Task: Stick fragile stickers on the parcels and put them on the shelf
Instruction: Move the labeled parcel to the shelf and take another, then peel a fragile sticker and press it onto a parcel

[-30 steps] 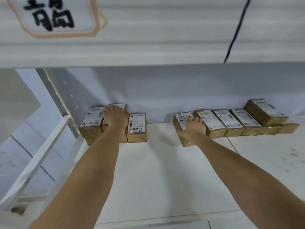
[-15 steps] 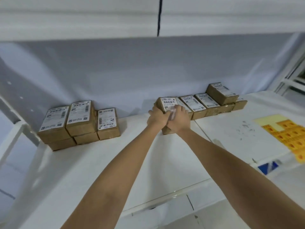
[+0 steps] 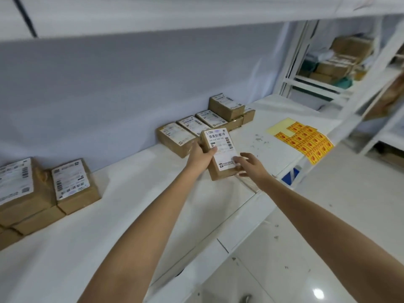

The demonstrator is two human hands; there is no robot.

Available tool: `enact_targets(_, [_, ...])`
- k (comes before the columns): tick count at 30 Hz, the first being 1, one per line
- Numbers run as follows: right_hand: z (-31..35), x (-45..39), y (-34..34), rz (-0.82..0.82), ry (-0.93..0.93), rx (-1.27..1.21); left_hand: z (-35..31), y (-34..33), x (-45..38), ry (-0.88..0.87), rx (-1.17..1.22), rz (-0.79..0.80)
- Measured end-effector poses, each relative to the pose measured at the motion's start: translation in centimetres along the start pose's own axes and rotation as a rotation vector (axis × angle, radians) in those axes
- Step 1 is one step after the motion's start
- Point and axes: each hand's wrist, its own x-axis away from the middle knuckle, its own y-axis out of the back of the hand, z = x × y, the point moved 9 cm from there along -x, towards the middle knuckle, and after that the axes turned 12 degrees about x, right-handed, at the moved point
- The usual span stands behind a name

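My left hand (image 3: 200,157) grips a brown parcel (image 3: 222,153) with a white shipping label, lifted above the white shelf (image 3: 140,206). My right hand (image 3: 251,166) touches the parcel's near right corner with fingers spread. A sheet of yellow and red fragile stickers (image 3: 303,139) lies on the shelf to the right of the parcel. Behind the held parcel a row of labelled parcels (image 3: 192,130) leans along the back wall, ending in a stack (image 3: 227,107). Another group of parcels (image 3: 43,193) sits stacked at the left of the shelf.
An upper shelf board (image 3: 196,12) runs overhead. A second white rack (image 3: 341,68) with boxes and bags stands to the right. White tiled floor (image 3: 306,237) lies below the shelf's front edge. Small scraps (image 3: 260,141) speckle the shelf near the stickers.
My left hand left the left-hand stack and joined the right at the row. Both lifted one parcel out and drew it toward me. The view swung right, revealing the sticker sheet.
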Motion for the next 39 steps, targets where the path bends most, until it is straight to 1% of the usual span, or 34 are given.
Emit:
enact_targets(3, [-2.5, 0.5, 1.8, 0.016, -0.055, -0.015, 1.1, -2.5, 0.6, 0.064, -0.027, 0.072])
enact_targets(6, [-3.0, 0.9, 3.0, 0.047, -0.028, 0.04, 2.2, -4.4, 0.6, 0.121, -0.047, 0.136])
enact_targets(9, [-3.6, 1.0, 4.3, 0.029, -0.016, 0.046, 2.6, -6.2, 0.3, 0.147, -0.068, 0.168])
enact_targets(12, [-3.8, 0.7, 6.4, -0.081, 0.045, 0.087, 2.8, -8.5, 0.1, 0.167, -0.082, 0.196])
enact_targets(15, [-3.3, 0.5, 9.0, -0.219, 0.119, 0.155, 2.7, -11.0, -0.1, 0.212, -0.032, 0.189])
enact_targets(19, [-3.1, 0.1, 12.4, -0.393, 0.196, 0.318, 2.9, -14.9, -0.5, 0.246, -0.092, 0.191])
enact_targets(21, [-3.3, -0.3, 13.8, -0.443, 0.231, 0.378, 3.1, -17.1, -0.8, 0.274, -0.1, 0.2])
enact_targets(23, [-3.3, -0.9, 15.0, -0.454, 0.292, 0.397, 2.8, -18.9, -1.3, 0.268, -0.09, 0.176])
enact_targets(26, [-3.9, -2.2, 17.1, -0.395, 0.395, 0.378, 2.7, -21.3, -2.4, 0.261, -0.017, 0.128])
enact_targets(28, [-4.6, -3.1, 18.5, -0.32, 0.427, 0.324, 2.9, -22.9, -2.7, 0.283, 0.055, 0.142])
enact_targets(31, [-6.5, -4.6, 20.7, -0.221, 0.332, 0.104, 3.4, -24.9, -3.1, 0.323, 0.115, 0.144])
enact_targets(32, [-7.2, -5.3, 21.3, -0.196, 0.296, 0.063, 3.5, -25.5, -3.1, 0.334, 0.126, 0.137])
enact_targets(36, [-8.2, -7.3, 22.8, -0.064, 0.29, 0.025, 3.7, -28.3, -3.7, 0.339, 0.141, 0.18])
enact_targets(39, [-8.7, -8.8, 23.2, 0.009, 0.269, 0.045, 3.9, -29.2, -3.9, 0.34, 0.155, 0.153])
